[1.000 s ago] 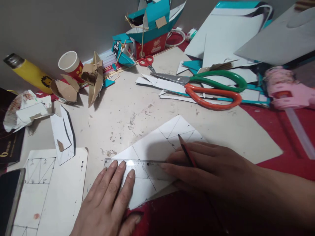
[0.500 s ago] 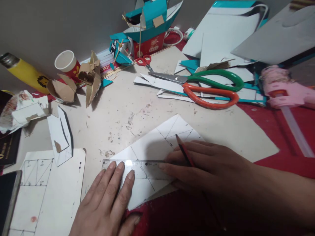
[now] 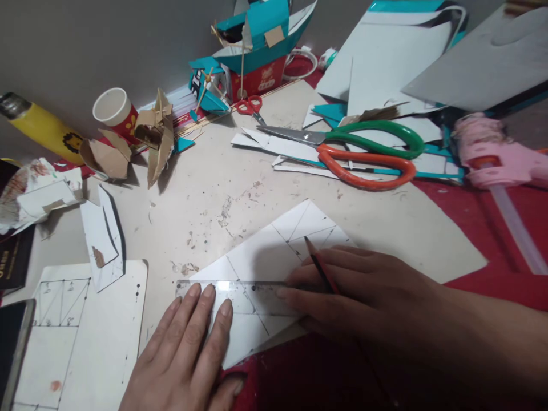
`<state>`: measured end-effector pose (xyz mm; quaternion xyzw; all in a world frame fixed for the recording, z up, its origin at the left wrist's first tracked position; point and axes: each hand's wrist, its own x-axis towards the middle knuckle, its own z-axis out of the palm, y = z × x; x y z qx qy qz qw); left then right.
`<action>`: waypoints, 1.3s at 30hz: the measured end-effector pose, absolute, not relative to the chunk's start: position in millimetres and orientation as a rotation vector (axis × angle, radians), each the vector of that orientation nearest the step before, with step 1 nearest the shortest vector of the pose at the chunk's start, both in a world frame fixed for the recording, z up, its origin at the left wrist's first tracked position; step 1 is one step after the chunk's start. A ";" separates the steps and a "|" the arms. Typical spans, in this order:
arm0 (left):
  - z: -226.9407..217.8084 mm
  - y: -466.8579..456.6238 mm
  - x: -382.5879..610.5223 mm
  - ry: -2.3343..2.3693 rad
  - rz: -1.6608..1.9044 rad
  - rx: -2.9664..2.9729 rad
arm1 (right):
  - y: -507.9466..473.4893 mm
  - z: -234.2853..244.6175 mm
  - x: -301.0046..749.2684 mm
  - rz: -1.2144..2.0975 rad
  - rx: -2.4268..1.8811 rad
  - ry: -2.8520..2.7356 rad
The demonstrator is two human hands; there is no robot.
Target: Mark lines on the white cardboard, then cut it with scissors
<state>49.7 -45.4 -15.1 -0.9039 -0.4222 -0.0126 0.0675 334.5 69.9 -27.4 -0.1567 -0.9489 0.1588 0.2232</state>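
A clear ruler [image 3: 252, 295] lies across a white card [image 3: 244, 257] that is marked with pencil lines. My left hand [image 3: 184, 348] rests flat on the ruler's left part, fingers stretched out and slightly apart. At the ruler's other end, the fingertips of my right hand [image 3: 368, 291] touch it. A dark red pencil [image 3: 319, 264] is tucked between the fingers of that hand, its sharpened tip pointing up and left over the card. The right hand covers the ruler's right end and part of the card.
Large scissors [image 3: 368, 165] with green and orange handles lie behind the card on white strips. A pink glue gun [image 3: 483, 148] is at the right. Lined cardboard [image 3: 107, 337] and a phone [image 3: 12, 348] are at the left. A paper cup [image 3: 113, 108] and model boat [image 3: 261, 48] stand behind.
The view has shifted very slightly. Both hands, the ruler and the pencil keep their places on the card.
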 end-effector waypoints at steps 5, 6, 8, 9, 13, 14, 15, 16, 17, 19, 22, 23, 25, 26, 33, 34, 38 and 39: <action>-14.5 -45.1 50.1 -1.269 -0.046 -2.708 | 69.6 -29.1 334.0 0.427 -0.427 -2.591; -14.1 -45.1 50.4 -1.276 -0.043 -2.706 | 69.5 -29.2 334.3 0.437 -0.416 -2.593; -13.5 -45.2 51.0 -1.284 -0.036 -2.713 | 69.2 -29.3 335.1 0.454 -0.412 -2.606; -13.4 -45.2 51.4 -1.291 -0.035 -2.716 | 69.0 -29.3 335.5 0.457 -0.423 -2.612; -12.9 -45.5 52.9 -1.308 -0.049 -2.717 | 68.8 -30.0 335.6 0.450 -0.443 -2.618; -12.7 -45.7 53.1 -1.307 -0.049 -2.718 | 69.0 -30.2 335.4 0.446 -0.440 -2.617; -12.4 -45.9 53.1 -1.304 -0.049 -2.719 | 69.3 -30.3 335.2 0.448 -0.440 -2.620; -12.0 -46.0 53.1 -1.300 -0.047 -2.723 | 69.6 -30.3 335.0 0.450 -0.440 -2.621; -11.6 -46.2 53.0 -1.302 -0.042 -2.724 | 69.8 -30.2 335.0 0.452 -0.442 -2.623; -11.1 -46.4 52.7 -1.314 -0.038 -2.724 | 69.8 -29.9 335.3 0.457 -0.444 -2.624; -11.3 -46.6 52.5 -1.315 -0.024 -2.726 | 68.9 -30.0 336.2 0.473 -0.428 -2.624; -11.6 -46.6 52.5 -1.312 -0.018 -2.724 | 68.5 -30.3 336.4 0.477 -0.431 -2.625; -12.3 -46.4 52.9 -1.301 -0.005 -2.722 | 68.1 -31.2 336.4 0.482 -0.450 -2.630; -12.6 -46.2 53.1 -1.300 0.001 -2.717 | 68.1 -31.7 336.2 0.479 -0.455 -2.631; -13.3 -46.1 53.4 -1.293 0.034 -2.706 | 68.5 -30.9 336.1 0.473 -0.446 -2.624; -13.3 -46.4 53.3 -1.293 0.032 -2.705 | 68.1 -30.6 336.6 0.483 -0.449 -2.626; -13.2 -46.9 53.1 -1.308 0.022 -2.704 | 67.2 -30.5 337.4 0.473 -0.429 -2.628; -13.2 -46.8 53.1 -1.312 0.020 -2.704 | 67.3 -30.7 337.3 0.465 -0.432 -2.628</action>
